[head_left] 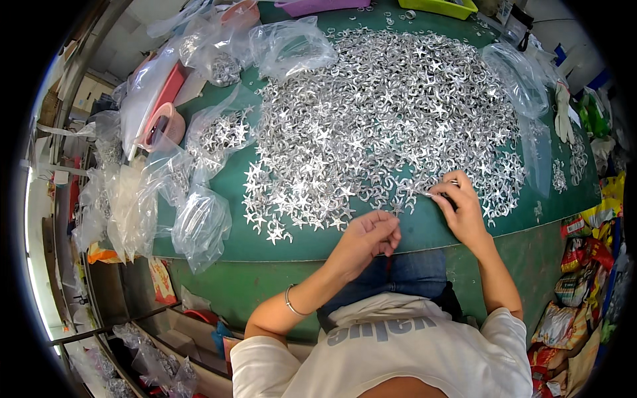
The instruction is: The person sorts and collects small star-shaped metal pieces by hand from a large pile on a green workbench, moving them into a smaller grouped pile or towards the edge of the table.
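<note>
- Silver pile (398, 113) of stars and crescent-like pieces spreading across the green table (298, 249).
- Right hand (460, 207) working the pile's near edge, thumb and forefinger apparently pinching a small silver piece (427, 194).
- Left hand (373, 239) hanging over the table's near side, fingers curling inward; cannot tell whether it is holding anything.
- Step in hand, by judgement: picking out single pieces.
- Next move probably calling for light fingertips, freeing one piece without dragging neighbours.

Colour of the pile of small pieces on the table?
Pile of small pieces: shiny silver-grey. Shows best in the head view.
</note>
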{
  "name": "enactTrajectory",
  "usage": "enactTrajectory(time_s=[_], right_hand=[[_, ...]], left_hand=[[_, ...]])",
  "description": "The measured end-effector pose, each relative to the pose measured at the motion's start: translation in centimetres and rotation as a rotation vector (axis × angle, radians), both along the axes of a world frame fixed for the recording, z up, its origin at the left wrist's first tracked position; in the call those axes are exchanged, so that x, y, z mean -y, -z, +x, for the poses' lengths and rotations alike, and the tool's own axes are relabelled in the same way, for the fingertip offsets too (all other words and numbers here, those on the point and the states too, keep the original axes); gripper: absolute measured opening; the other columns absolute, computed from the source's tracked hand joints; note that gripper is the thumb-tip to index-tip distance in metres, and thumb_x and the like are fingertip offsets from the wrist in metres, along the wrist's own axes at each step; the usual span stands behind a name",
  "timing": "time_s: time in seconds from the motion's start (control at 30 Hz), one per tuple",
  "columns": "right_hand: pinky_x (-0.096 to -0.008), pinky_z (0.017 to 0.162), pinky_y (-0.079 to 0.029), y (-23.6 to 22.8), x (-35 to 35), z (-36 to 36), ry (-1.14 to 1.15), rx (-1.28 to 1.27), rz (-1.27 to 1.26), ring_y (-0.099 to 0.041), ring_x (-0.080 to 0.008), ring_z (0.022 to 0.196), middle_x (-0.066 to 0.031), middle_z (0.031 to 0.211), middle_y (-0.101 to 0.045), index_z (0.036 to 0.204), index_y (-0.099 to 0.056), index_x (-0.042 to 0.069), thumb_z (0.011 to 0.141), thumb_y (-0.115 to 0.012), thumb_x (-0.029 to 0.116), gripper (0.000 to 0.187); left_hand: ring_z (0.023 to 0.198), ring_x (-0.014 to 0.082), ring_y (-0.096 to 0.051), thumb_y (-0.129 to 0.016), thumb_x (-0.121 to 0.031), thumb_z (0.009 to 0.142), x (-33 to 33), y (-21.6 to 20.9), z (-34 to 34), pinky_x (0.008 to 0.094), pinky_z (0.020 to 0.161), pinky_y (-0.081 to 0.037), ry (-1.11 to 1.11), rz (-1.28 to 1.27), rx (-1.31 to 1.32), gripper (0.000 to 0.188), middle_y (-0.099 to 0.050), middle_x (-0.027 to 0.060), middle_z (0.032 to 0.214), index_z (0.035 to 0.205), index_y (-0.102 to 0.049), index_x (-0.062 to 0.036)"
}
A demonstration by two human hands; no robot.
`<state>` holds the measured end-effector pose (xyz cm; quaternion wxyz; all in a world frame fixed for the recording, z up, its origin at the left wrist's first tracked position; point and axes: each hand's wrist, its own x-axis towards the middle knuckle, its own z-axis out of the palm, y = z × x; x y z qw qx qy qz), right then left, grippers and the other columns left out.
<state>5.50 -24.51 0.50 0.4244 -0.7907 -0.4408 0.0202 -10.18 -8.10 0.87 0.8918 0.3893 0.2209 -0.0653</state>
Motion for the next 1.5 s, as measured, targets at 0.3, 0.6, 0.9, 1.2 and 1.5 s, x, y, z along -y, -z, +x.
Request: enactTrajectory(time_s=[0.3, 0.6, 0.9, 1.2, 1.5], right_hand=[[-0.0329, 0.070, -0.036, -1.2, -0.1, -0.2, 0.175, 0.230, -0.111, -0.053, -0.0253, 0.075, -0.0081, 0.082, -0.054, 0.083, -0.064, 0.004, 0.076, -0.068, 0.003, 0.008], [-0.0322, 0.065, -0.039, -2.4, 0.3, -2.8, -0.057, -0.103, -0.035, -0.052, -0.0222, 0.070, -0.0070, 0.078, -0.055, 0.082, -0.063, 0.003, 0.077, -0.066, 0.003, 0.006], [-0.0352, 0.071, -0.039, -2.0, -0.9, 0.9, 0.100, 0.289, -0.242, -0.051, -0.0260, 0.079, -0.0088, 0.081, -0.052, 0.092, -0.062, 0.003, 0.077, -0.070, 0.012, 0.019], [-0.0325, 0.067, -0.038, -0.9, 1.4, 2.1, 0.280, -0.021, -0.083, -0.050, -0.0223, 0.069, -0.0072, 0.076, -0.053, 0.083, -0.063, 0.003, 0.077, -0.069, 0.006, 0.009], [-0.0313, 0.057, -0.039, -1.5, -0.3, 2.1, 0.175, -0.069, -0.022, -0.050, -0.0203, 0.063, -0.0075, 0.070, -0.051, 0.082, -0.064, 0.000, 0.080, -0.065, 0.004, 0.005]], left_hand=[[0.100, 0.0199, -0.061, -0.055, -0.012, 0.092, 1.6, 1.1, 0.0, 0.0307, 0.088, -0.049, 0.059, -0.162, 0.055, 0.035, -0.061, 0.0139, 0.108, 0.123, -0.048, 0.0040], [0.109, 0.0229, -0.056, -0.052, -0.017, 0.094, 2.8, 0.2, 0.8, 0.0341, 0.097, -0.044, -0.079, -0.284, 0.041, 0.040, -0.057, 0.0142, 0.114, 0.127, -0.044, 0.0041], [0.061, 0.0120, -0.049, -0.046, -0.023, 0.097, 1.8, 2.3, 0.4, 0.0219, 0.056, -0.042, 0.043, -0.593, 0.134, 0.028, -0.055, 0.0037, 0.074, 0.109, -0.055, 0.0008], [0.057, 0.0063, -0.043, -0.051, -0.015, 0.095, 2.2, 0.0, 1.3, 0.0216, 0.048, -0.035, -0.048, 0.189, 0.088, 0.023, -0.052, -0.0005, 0.071, 0.111, -0.058, -0.0006], [0.060, 0.0272, -0.060, -0.068, -0.020, 0.082, -0.4, -0.2, 6.7, 0.0368, 0.055, -0.046, 0.025, 1.719, 0.234, 0.025, -0.059, 0.0127, 0.070, 0.101, -0.061, -0.0047]])
